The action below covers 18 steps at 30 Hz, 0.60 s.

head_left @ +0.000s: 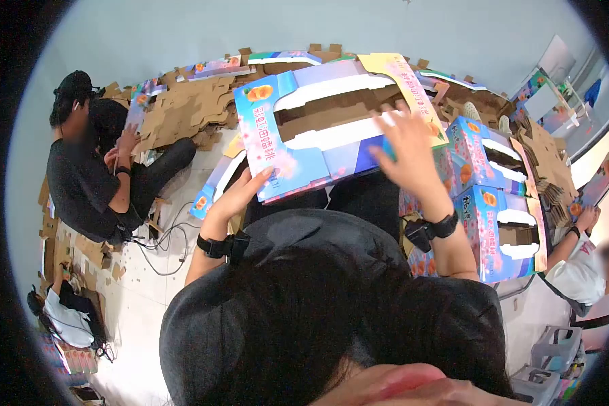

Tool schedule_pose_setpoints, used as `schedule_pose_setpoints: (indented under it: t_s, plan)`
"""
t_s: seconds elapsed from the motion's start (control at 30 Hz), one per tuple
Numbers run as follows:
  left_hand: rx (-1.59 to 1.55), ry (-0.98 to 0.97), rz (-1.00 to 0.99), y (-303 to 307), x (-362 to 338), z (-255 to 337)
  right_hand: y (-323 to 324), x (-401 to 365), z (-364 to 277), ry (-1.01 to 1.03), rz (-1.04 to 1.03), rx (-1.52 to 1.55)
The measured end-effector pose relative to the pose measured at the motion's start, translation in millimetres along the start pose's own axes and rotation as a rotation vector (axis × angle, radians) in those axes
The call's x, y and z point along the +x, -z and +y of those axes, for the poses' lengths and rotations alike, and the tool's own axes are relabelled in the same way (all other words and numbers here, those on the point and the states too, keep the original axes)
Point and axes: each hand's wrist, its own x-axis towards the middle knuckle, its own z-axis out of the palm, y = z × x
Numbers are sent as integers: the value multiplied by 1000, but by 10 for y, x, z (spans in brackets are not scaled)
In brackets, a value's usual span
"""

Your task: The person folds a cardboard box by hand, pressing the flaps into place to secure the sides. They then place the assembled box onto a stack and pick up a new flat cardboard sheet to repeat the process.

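A printed cardboard fruit carton (318, 160) in blue, pink and purple lies tilted across my lap, its long white-edged cut-out facing up. Through that window its brown inside shows. My left hand (240, 193) grips the carton's near left corner, thumb on the printed face and the other fingers hidden beneath. Over the right part of the top, my right hand (407, 152) is open with its fingers spread, overlapping the window's edge and the blue panel. A yellow flap (380, 63) shows at the carton's far right corner.
Two similar cartons (480, 233) are stacked at my right. Flattened brown cardboard (186, 108) lies along the wall. At left sits a person in black (88, 176), with cables (176, 247) on the floor nearby. Another person's white sleeve (575, 274) is at right, near grey stools (555, 348).
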Motion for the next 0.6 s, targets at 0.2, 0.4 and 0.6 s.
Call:
schedule_pose_setpoints:
  t_s: [0.2, 0.4, 0.6]
  plan:
    - [40, -11, 7, 65, 65, -194, -122, 247, -510, 266, -77, 133]
    - [131, 84, -26, 330, -10, -296, -26, 354, -310, 356, -141, 100]
    - [211, 25, 41, 549, -57, -298, 672, 41, 595, 37, -167, -225]
